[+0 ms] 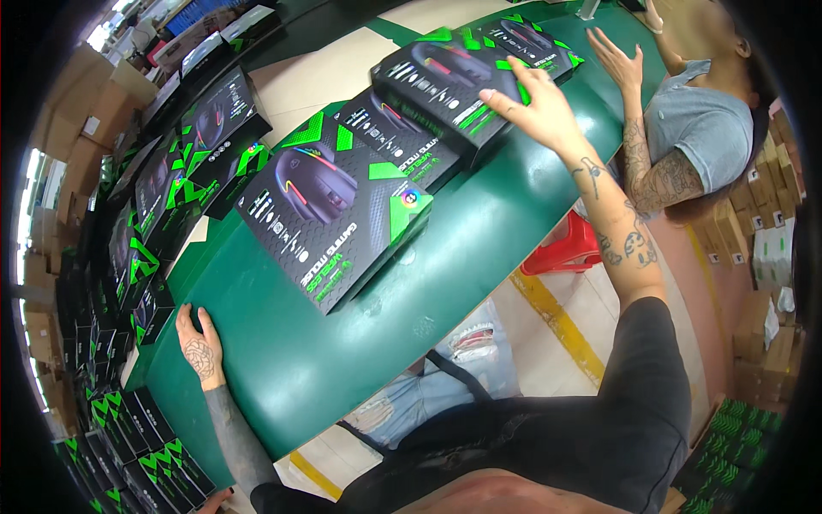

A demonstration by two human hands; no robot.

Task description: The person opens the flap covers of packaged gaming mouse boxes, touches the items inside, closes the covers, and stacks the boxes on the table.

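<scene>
Several black and green gaming mouse boxes lie in a row on the green table. The nearest mouse box lies flat in front of me, its front printed with a dark mouse. Beyond it, a second mouse box is partly covered by a raised-looking third mouse box. My right hand reaches far forward, fingers spread over the right end of that third box; how firmly it touches is unclear. At the table's left edge, my left hand is open and holds nothing.
Stacked mouse boxes line the left side, with more packed boxes at lower left. A co-worker sits at the right with a hand raised over the table. A red stool stands beneath; brown cartons are stacked at right.
</scene>
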